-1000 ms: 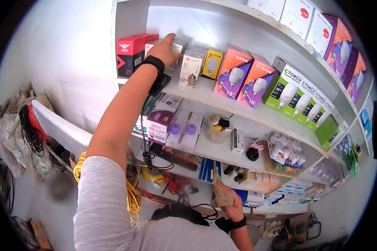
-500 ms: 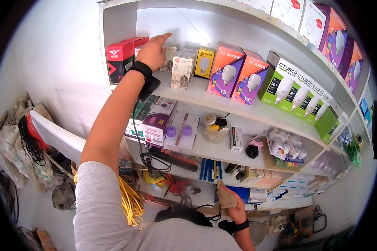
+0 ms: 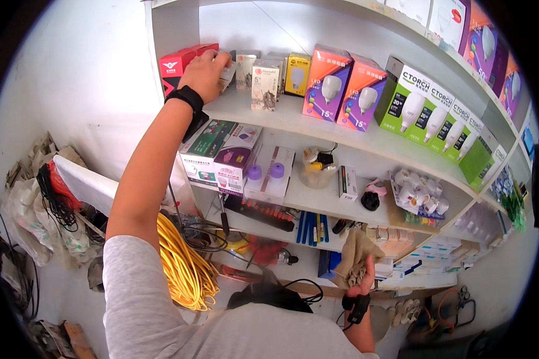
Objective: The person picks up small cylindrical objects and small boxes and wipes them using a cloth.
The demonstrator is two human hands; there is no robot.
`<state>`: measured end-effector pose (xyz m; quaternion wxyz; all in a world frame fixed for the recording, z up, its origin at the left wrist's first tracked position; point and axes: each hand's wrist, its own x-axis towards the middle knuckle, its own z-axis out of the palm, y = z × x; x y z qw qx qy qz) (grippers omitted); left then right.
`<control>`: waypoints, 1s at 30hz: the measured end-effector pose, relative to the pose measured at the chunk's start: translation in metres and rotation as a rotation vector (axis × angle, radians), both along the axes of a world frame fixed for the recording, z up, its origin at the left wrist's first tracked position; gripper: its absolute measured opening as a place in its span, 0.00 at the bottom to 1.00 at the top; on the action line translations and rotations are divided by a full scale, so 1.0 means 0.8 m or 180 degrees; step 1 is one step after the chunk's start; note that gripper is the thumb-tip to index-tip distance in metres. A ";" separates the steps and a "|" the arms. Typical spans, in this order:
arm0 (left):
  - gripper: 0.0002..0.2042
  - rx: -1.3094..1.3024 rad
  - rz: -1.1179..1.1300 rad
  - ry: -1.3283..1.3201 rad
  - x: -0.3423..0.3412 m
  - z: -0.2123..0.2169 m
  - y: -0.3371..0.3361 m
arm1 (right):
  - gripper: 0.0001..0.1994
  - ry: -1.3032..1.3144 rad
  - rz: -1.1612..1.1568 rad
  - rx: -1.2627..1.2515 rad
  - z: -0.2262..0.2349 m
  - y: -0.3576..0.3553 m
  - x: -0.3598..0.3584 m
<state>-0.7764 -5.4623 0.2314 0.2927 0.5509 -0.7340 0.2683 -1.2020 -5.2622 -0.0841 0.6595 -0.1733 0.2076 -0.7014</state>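
Observation:
On the upper shelf, my left hand (image 3: 203,75) curls its fingers over a small pale box (image 3: 227,73), mostly hidden by the hand. Just left of it stands a red-and-black box (image 3: 172,67). To its right are another small pale carton (image 3: 245,70), a taller white bulb box (image 3: 265,87) nearer the shelf edge, and a yellow bulb box (image 3: 296,75). Lower right, my right hand (image 3: 362,278) is closed on a crumpled tan cloth (image 3: 354,254), held in front of the lower shelves. Both wrists wear black bands.
Orange-and-purple bulb boxes (image 3: 328,87) and green-and-white ones (image 3: 428,116) line the upper shelf. Below are purple-and-white cartons (image 3: 230,164), a clear tub (image 3: 317,173) and a tray of white fittings (image 3: 419,194). Yellow cable (image 3: 182,269) hangs beside my left arm.
My left hand has come down from above the small boxes, and its stretched fingers have curled over one. My right hand has risen and moved right with the cloth, which now spreads wider.

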 end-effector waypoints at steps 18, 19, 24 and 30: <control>0.40 0.1275 -0.2808 0.3148 -0.136 -0.151 0.211 | 0.22 -0.0359 0.0294 -0.0268 0.040 -0.022 0.008; 0.39 0.1476 -0.2885 0.3147 -0.148 -0.153 0.205 | 0.23 -0.0455 0.0402 -0.0333 0.045 -0.024 0.010; 0.36 0.2865 -0.2982 0.3730 -0.193 -0.200 0.175 | 0.20 -0.1087 0.1152 -0.0430 0.070 -0.031 0.011; 0.37 0.2980 -0.3101 0.3458 -0.260 -0.232 0.202 | 0.22 0.0023 0.1148 -0.1177 0.065 -0.022 0.024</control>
